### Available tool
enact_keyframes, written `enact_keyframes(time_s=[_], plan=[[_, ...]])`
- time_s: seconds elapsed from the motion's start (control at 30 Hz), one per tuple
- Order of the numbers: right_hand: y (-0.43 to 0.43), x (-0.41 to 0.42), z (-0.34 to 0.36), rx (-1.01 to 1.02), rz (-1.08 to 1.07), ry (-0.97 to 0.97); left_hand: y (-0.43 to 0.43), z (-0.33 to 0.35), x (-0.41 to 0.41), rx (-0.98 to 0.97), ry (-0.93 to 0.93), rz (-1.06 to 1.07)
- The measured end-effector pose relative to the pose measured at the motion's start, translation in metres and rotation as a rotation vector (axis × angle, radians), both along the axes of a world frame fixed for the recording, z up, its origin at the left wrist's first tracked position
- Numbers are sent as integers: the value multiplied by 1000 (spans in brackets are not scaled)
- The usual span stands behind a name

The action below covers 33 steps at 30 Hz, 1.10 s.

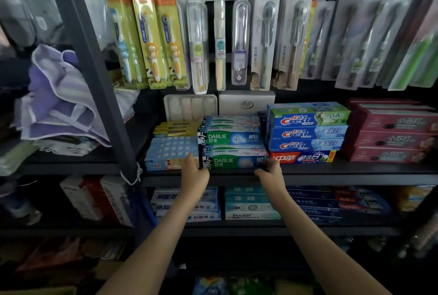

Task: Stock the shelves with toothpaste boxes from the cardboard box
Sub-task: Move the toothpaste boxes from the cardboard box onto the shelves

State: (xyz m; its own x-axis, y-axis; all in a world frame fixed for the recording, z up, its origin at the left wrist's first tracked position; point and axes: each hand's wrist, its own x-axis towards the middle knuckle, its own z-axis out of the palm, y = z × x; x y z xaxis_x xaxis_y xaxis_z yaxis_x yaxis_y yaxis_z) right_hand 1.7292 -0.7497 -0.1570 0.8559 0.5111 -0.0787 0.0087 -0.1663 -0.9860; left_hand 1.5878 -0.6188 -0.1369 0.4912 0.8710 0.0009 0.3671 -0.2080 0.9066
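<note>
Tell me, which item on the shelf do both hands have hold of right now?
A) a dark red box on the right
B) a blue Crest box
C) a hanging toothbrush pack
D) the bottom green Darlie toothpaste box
D: the left hand and the right hand are at opposite ends of the bottom Darlie toothpaste box, which sits at the front edge of the shelf.

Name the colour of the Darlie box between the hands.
Darlie box: mainly green, pale blue at right; head view.

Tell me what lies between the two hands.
Head view: the lowest Darlie box, with the left hand and the right hand at its two ends.
</note>
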Motion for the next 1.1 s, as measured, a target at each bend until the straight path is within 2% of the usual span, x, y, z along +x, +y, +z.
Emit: enact_keyframes(time_s=[0.1,0.13,0.27,0.33,0.47,0.63,0.93,1.1], plan=[[5,-4,0,-10,-40,-34,6,0,6,106,34,-12],[6,-7,0,-48,-61,-118,7,-1,6,172,56,-26],[12,-15,4,-495,-7,-775,18,-3,8,613,306,-68],[18,-11,9,-628,80,-909,24,-3,11,660,422,-85],[25,3,12,-769,175,-912,34,14,18,371,406,-77],[28,8,13,-742,155,-950,48,33,25,57,282,-129],[38,5,15,-727,92,-1046,66,39,31,-156,150,-174],[47,12,27,-756,205,-1091,61,50,29,-176,59,-234]])
